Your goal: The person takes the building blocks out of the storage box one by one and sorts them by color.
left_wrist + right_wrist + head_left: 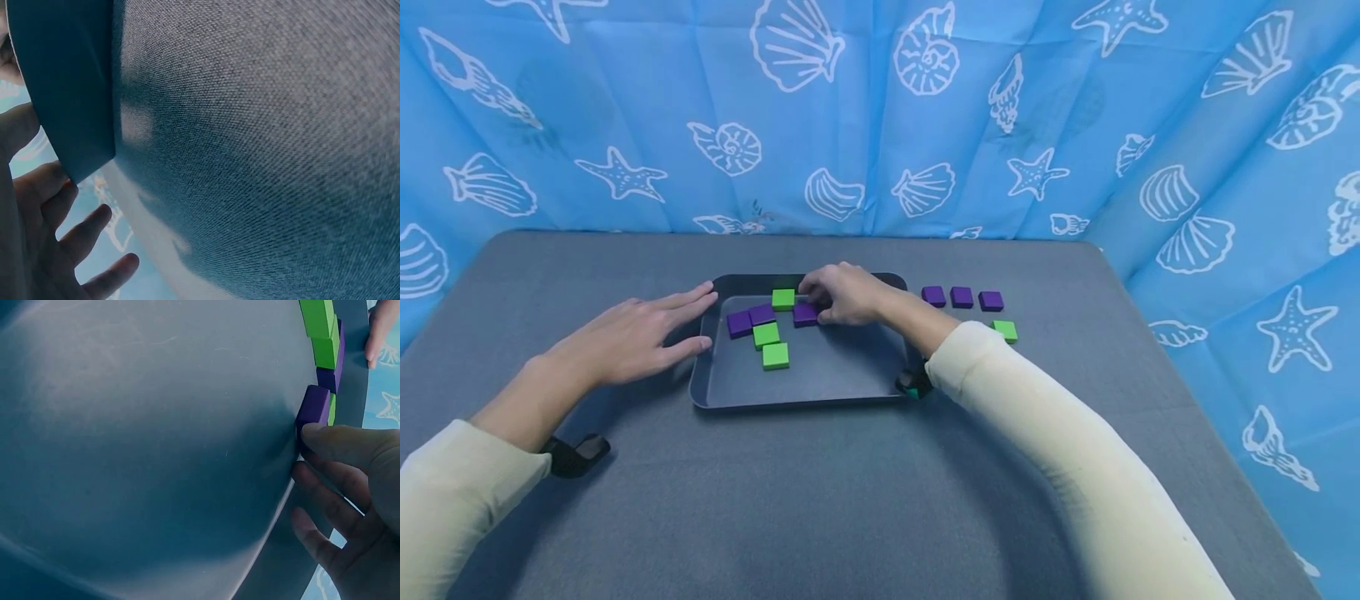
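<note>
A dark rectangular tray point(805, 403) lies on the table with small square purple and green blocks inside. My right hand point(852, 296) reaches into it and pinches a purple block point(806, 315) near the back; in the right wrist view the thumb presses on that purple block point(314, 403). Left of it lie two purple blocks, one touching the other point(739, 324). A green block point(783, 300) sits behind them, and two more green blocks point(776, 356) are in front. My left hand point(632, 337) rests its extended fingers and thumb at the tray's left rim point(69, 94).
Outside the tray, to its right, three purple blocks point(961, 297) stand in a row. A green block point(1004, 331) lies in front of them, partly behind the right sleeve point(1037, 417). A blue shell-patterned curtain point(865, 125) hangs behind the grey table point(775, 500).
</note>
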Demonstrator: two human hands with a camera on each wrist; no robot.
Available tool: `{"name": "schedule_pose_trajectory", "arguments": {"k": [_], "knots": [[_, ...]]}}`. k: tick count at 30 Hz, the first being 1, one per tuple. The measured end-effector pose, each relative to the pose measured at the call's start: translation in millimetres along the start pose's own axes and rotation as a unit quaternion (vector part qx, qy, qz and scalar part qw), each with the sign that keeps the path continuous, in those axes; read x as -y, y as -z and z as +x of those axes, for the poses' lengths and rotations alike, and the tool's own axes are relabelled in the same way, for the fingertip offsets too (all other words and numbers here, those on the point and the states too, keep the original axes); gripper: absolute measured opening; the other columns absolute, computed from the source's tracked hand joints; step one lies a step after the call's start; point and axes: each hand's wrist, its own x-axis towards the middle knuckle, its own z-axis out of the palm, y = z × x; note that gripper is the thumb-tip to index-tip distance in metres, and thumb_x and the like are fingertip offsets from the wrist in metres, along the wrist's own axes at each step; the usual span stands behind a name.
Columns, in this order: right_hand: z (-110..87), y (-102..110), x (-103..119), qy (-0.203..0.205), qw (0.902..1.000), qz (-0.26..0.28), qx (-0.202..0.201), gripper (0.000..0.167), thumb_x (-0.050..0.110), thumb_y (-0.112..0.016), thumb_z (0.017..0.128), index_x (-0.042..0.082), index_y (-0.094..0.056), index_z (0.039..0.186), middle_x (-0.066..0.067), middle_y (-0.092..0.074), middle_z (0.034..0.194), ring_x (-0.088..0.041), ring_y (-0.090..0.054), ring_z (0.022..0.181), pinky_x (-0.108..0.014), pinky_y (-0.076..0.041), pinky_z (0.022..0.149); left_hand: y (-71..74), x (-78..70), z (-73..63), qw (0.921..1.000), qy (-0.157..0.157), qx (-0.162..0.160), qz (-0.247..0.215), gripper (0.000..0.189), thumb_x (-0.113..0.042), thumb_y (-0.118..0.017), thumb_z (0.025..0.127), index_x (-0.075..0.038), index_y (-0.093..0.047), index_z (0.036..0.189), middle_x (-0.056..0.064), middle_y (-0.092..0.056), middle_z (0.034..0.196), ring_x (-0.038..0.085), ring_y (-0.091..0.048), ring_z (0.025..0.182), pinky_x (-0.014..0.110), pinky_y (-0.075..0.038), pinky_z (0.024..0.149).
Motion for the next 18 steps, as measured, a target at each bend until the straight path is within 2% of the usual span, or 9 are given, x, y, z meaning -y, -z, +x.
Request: {"name": "schedule_pose_trajectory", "arguments": {"k": [7,18], "knots": [[1.2,-1.0,2.0,-0.007,0.9999,-0.011,0.006,0.055,0.016,-0.079,0.087,0.006,-0.057,0.137,-0.006,-0.066,0.131,-0.016,-0.060,0.122,-0.034,-0.044,0.107,1.3,-1.6,-0.4,1.0000,0.002,0.002,0.001,0.074,-0.052,-0.047,0.102,-0.006,-0.029,0.156,0.020,-0.028,0.160,0.047,-0.049,0.130,0.066,-0.036,0.105],[1.9,1.0,4.2,-0.006,0.9992,-0.038,0.007,0.049,0.015,-0.074,0.091,0.007,-0.058,0.137,-0.006,-0.065,0.131,-0.017,-0.060,0.122,-0.035,-0.044,0.107,1.4,-1.3,-1.5,1.0000,0.000,-0.001,0.002,0.073,-0.051,-0.048,0.102,-0.006,-0.030,0.156,0.019,-0.028,0.161,0.046,-0.046,0.133,0.068,-0.034,0.105]]}}
